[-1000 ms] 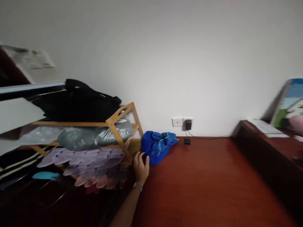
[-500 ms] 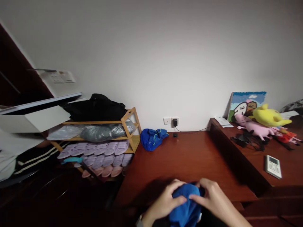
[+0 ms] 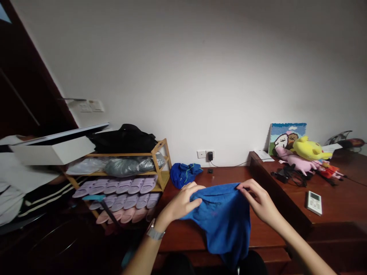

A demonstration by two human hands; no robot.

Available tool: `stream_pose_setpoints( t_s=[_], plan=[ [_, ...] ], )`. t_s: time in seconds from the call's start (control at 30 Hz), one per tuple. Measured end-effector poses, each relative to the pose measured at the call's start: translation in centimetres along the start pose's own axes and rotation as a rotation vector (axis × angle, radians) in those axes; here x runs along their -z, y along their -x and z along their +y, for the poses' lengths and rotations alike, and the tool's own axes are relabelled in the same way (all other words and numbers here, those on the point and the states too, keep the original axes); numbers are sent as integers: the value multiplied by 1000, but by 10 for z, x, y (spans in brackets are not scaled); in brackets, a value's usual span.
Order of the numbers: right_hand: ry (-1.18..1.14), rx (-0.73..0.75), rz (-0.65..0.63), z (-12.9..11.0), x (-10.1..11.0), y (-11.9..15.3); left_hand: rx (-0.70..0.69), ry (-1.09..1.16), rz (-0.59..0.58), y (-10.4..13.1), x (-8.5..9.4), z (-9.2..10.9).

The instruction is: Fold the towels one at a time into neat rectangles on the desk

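Observation:
A blue cloth [image 3: 226, 219] hangs spread between my two hands, its lower part drooping past the front edge of the wooden desk [image 3: 183, 233]. My left hand [image 3: 186, 200] grips its upper left part, thumb on the near side and fingers behind. At the upper right corner, my right hand [image 3: 254, 196] pinches the edge between thumb and fingertips. Behind my left hand, a crumpled blue drawstring bag [image 3: 185, 174] lies at the back left of the desk, apart from the cloth.
Left stands a wooden rack [image 3: 162, 164] with slippers [image 3: 124, 185] and a black bag [image 3: 126, 138]. A person [image 3: 17, 179] sits beyond it. On the raised right surface are plush toys [image 3: 311, 148], a remote control [image 3: 314, 202] and a picture [image 3: 286, 135]. A charger [image 3: 210, 156] is plugged into the wall.
The bunched blue cloth has been opened out. Both hands have moved up and away from the body, the right one farther from the left. The view has shifted slightly.

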State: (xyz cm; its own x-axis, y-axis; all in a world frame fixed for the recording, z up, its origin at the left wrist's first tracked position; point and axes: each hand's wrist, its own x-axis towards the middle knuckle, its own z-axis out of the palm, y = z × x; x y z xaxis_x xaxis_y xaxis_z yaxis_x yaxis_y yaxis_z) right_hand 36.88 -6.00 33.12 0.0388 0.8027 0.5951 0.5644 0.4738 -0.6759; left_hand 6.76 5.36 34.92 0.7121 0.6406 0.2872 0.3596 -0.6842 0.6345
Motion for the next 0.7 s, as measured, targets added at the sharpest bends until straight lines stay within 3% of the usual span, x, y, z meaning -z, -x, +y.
stream_pose_setpoints(
  t_s=[0.1, 0.13, 0.17, 0.3, 0.37, 0.5, 0.57, 0.63, 0.7],
  plan=[
    [-84, 28, -2, -16, -7, -14, 45, 238, -306, -12, -1, 19],
    [-120, 43, -38, -22, -11, -17, 37, 300, -359, -17, -5, 27],
    [-155, 63, -93, -29, -15, -20, 9, 349, -357, -22, -11, 34],
    [-223, 149, -285, -51, -24, -27, -104, 537, -136, -41, -32, 56],
    [-207, 121, -284, -51, -24, -28, -80, 547, -174, -47, -32, 59],
    [-309, -138, -194, -28, -27, -16, -6, 265, -324, -46, -16, 50],
    [-430, -252, -242, -11, -37, 3, 18, 153, -232, -43, -5, 45],
    [-523, -314, -369, 7, -53, 30, 28, 95, -85, -40, 8, 40],
    [-566, -371, -486, 27, -66, 61, 25, 37, -37, -37, 22, 35]
  ],
)
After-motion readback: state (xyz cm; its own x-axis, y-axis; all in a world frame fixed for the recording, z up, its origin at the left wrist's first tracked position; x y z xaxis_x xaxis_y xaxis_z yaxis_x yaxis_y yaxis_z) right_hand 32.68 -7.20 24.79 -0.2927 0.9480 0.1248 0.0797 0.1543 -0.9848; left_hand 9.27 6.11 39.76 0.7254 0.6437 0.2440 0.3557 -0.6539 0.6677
